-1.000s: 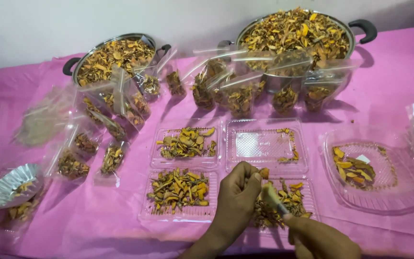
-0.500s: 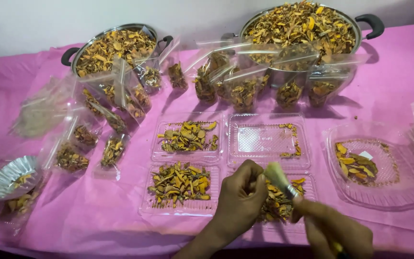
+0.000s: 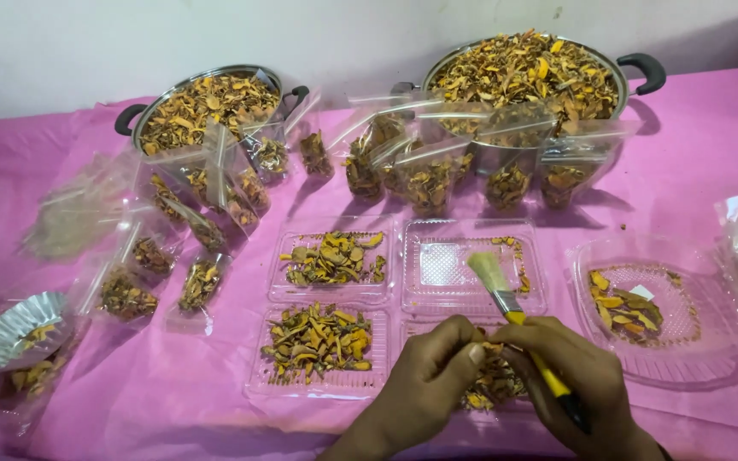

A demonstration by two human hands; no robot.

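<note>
A home packing table: pink cloth [image 3: 694,137], steel pots [image 3: 207,102] of dried slices, zip bags [image 3: 424,175].

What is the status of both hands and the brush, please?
Right hand shut on brush, bristles up. Left hand pinches a dried slice above near-right tray. Nothing in the way.

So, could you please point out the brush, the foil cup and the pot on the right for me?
brush [image 3: 490,273], head view, on the pale bristles.
foil cup [image 3: 12,320], head view, on its pleated silver wall.
pot on the right [image 3: 645,63], head view, on its black handle.
</note>
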